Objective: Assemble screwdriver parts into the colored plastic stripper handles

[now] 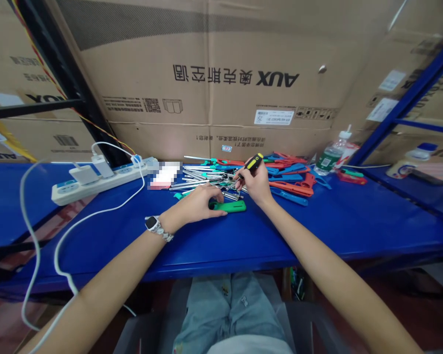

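Note:
In my right hand (pixel 256 182) is a screwdriver (pixel 251 167) with a black and yellow handle, its shaft slanting down to the left. My left hand (pixel 197 204) has its thumb and fingers closed round one end of a green plastic handle piece (pixel 233 206), which lies on the blue table (pixel 225 241). The screwdriver's tip is just above and behind the green piece; I cannot tell if it touches anything. Behind my hands lies a heap of thin metal tubes (pixel 194 173), several with green ends. Orange plastic handles (pixel 299 187) and blue plastic handles (pixel 290 178) are piled to the right.
A white power strip (pixel 105 180) with plugs and a white cable (pixel 96 212) occupies the left. At the back right stand a green-labelled bottle (pixel 328 160) and a blue-capped bottle (pixel 413 161). Large cardboard boxes (pixel 229 39) wall off the back, beside a blue metal post (pixel 409 103).

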Demonstrator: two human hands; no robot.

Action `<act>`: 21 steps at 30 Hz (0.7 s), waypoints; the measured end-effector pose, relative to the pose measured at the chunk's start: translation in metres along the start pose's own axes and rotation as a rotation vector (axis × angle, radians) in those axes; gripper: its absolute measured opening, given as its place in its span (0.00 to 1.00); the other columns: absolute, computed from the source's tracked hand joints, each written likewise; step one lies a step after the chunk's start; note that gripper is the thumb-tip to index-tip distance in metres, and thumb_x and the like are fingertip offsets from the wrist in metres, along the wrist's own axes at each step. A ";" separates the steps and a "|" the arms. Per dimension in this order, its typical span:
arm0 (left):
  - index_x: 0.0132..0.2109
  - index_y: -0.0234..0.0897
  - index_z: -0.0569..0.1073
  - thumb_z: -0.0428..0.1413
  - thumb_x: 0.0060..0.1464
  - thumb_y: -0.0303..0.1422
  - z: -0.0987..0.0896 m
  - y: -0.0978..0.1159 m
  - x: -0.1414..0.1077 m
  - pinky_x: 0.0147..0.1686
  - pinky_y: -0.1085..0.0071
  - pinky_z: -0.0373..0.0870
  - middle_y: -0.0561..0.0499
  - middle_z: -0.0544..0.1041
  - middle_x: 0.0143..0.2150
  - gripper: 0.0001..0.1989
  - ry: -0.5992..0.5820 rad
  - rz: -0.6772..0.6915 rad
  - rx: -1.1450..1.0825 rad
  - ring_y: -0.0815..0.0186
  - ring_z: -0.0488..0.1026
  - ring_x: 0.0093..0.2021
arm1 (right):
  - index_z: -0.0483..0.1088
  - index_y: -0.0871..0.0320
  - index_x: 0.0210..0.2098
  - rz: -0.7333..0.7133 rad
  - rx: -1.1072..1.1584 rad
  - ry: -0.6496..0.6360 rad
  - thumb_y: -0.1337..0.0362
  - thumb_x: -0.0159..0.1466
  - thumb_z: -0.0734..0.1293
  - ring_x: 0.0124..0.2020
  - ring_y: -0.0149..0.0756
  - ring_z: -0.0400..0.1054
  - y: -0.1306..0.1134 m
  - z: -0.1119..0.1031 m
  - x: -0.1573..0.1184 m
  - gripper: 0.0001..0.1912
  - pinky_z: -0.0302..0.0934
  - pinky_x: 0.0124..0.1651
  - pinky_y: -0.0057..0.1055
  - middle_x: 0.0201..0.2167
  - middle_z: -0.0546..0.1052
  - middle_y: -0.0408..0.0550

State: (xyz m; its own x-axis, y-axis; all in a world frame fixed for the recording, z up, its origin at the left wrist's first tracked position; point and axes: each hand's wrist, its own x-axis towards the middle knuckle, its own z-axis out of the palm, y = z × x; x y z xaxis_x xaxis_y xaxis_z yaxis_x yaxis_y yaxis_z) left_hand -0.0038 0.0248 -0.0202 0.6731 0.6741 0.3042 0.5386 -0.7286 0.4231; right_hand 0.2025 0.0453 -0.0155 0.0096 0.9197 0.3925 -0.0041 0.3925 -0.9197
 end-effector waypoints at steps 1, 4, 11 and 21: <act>0.39 0.39 0.75 0.65 0.54 0.44 -0.001 -0.001 0.000 0.42 0.62 0.67 0.47 0.79 0.39 0.14 -0.019 -0.026 -0.003 0.58 0.73 0.41 | 0.54 0.50 0.47 -0.001 0.034 0.010 0.60 0.61 0.68 0.18 0.30 0.68 0.000 0.000 0.000 0.20 0.64 0.21 0.30 0.27 0.75 0.36; 0.36 0.38 0.75 0.66 0.51 0.42 -0.011 -0.004 -0.003 0.38 0.65 0.66 0.49 0.79 0.36 0.13 -0.081 -0.112 -0.018 0.61 0.73 0.37 | 0.52 0.50 0.42 -0.019 0.115 0.035 0.62 0.58 0.68 0.17 0.31 0.69 0.001 0.000 0.001 0.20 0.62 0.17 0.29 0.23 0.73 0.33; 0.40 0.38 0.75 0.64 0.53 0.47 -0.019 -0.006 -0.007 0.38 0.65 0.69 0.47 0.80 0.39 0.18 0.031 -0.132 -0.055 0.60 0.75 0.38 | 0.50 0.49 0.39 -0.001 0.226 0.039 0.61 0.54 0.68 0.14 0.31 0.67 -0.004 0.005 -0.002 0.21 0.64 0.16 0.29 0.21 0.72 0.30; 0.36 0.36 0.79 0.59 0.57 0.37 -0.002 -0.010 0.004 0.36 0.68 0.70 0.48 0.83 0.32 0.09 0.062 -0.173 -0.274 0.66 0.76 0.32 | 0.50 0.49 0.38 -0.020 0.226 0.012 0.63 0.55 0.68 0.15 0.32 0.68 -0.007 0.012 -0.007 0.21 0.63 0.16 0.30 0.21 0.72 0.31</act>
State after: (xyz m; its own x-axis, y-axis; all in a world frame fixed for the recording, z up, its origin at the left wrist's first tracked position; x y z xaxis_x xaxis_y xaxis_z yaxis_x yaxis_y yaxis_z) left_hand -0.0078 0.0350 -0.0222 0.5470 0.7971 0.2557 0.4798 -0.5488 0.6845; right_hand 0.1900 0.0359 -0.0119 0.0236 0.9122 0.4091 -0.2276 0.4034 -0.8863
